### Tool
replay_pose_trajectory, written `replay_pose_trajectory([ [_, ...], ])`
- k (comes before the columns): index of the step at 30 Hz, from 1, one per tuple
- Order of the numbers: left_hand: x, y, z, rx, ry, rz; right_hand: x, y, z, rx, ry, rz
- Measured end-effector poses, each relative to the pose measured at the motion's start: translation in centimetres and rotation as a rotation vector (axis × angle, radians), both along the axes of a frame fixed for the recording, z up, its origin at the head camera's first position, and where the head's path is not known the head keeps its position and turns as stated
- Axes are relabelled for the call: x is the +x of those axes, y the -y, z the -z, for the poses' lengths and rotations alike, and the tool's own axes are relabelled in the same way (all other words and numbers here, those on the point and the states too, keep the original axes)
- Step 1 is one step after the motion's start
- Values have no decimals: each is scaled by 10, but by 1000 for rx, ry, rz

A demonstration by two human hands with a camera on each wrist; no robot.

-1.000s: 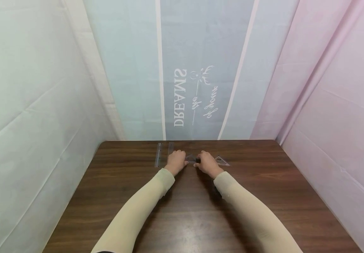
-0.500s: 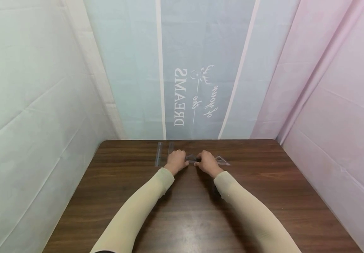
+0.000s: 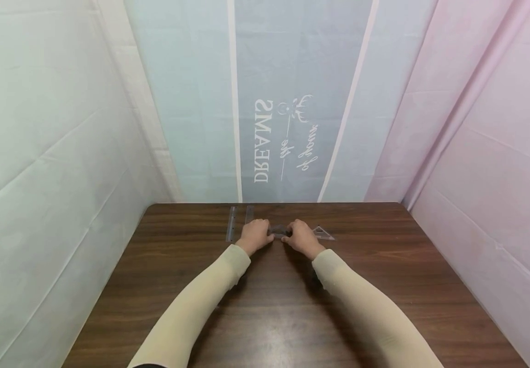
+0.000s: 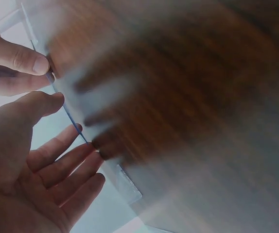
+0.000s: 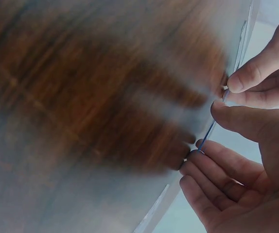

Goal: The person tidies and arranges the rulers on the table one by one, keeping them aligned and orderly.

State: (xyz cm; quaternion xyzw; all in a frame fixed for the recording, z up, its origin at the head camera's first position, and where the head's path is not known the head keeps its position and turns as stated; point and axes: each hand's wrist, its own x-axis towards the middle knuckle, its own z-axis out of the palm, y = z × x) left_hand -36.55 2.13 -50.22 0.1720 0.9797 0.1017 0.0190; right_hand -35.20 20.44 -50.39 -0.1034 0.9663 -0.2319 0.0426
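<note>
Between my two hands, near the table's far edge, lies a clear flat plastic piece (image 3: 279,231); my hands cover its ends, so its full shape is hidden. My left hand (image 3: 254,234) holds its left end, thumb at the near side and fingertips at the far side. On the right end, my right hand (image 3: 302,237) pinches it the same way. Seen edge-on in the left wrist view, the plastic piece (image 4: 70,114) is a thin bluish line at the fingertips. A clear ruler (image 3: 231,225) lies left of my left hand, and a clear set square (image 3: 323,233) right of my right hand.
Another clear strip (image 3: 249,213) sits just behind my left hand, partly covered by it. The dark wood table (image 3: 265,306) ends at a hanging cloth (image 3: 200,128) with white lettering. Pale cloth walls (image 3: 62,153) stand on both sides.
My left hand has shifted slightly to the left, and a little more of the plastic piece shows between the hands. The right hand stays in place.
</note>
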Motion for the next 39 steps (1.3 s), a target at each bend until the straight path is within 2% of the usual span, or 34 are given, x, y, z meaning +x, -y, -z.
replay_pose_trajectory([
  [9, 10, 10, -2, 54, -63, 45, 8, 0, -5, -29, 7, 1],
  [15, 18, 19, -11, 118, -49, 37, 16, 3, -14, -53, 12, 6],
  [20, 25, 28, -15, 115, -64, 64, 24, 6, -20, -72, 3, -4],
  [31, 38, 45, -9, 115, -74, 95, 37, 10, -18, -120, 2, -53],
  [39, 49, 58, -17, 164, -47, 92, 49, 15, -26, -168, 13, -107],
])
